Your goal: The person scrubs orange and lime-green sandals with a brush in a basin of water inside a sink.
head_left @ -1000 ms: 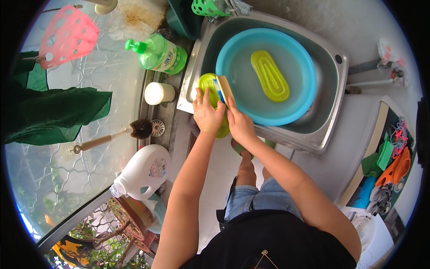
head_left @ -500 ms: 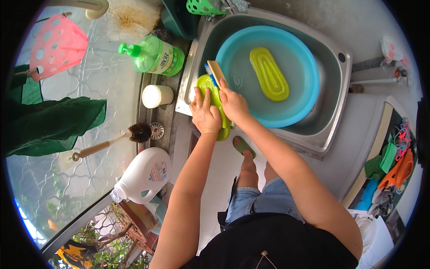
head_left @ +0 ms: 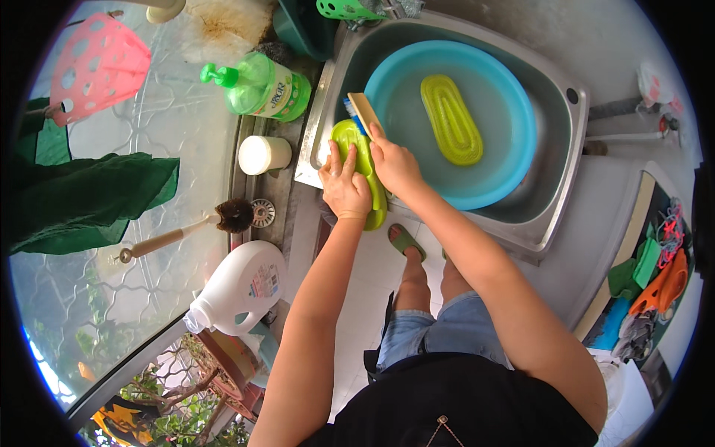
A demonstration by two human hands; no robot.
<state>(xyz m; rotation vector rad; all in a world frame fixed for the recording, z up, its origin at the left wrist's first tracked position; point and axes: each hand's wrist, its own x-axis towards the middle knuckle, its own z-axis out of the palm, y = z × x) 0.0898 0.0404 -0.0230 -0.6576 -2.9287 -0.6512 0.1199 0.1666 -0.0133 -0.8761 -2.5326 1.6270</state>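
A lime-green slipper (head_left: 377, 216) lies at the left rim of the metal sink (head_left: 316, 149). My left hand (head_left: 346, 186) rests on it, index and middle fingers stretched out and spread over its surface. Closed in my right hand (head_left: 397, 165) is a scrub brush (head_left: 364, 112) with a flat wooden back. Its blue and white bristles face left, against or just beside the slipper's far end; contact is unclear. Inside the sink stands a round blue basin (head_left: 525, 104) of cloudy water. A second lime-green, slipper-shaped piece (head_left: 451, 119) lies in it, with oval grooves facing up.
Left of the sink stand a green pump bottle (head_left: 268, 93), a white cup (head_left: 264, 155) and a white jug (head_left: 242, 287). A round brush (head_left: 234, 216) with a wooden handle lies beside a sink strainer (head_left: 262, 213). A pink perforated basket (head_left: 100, 71) hangs far left.
The whole view has shifted slightly. Both hands keep their places at the slipper, with the brush still at its far end; any stroke of the brush is small.
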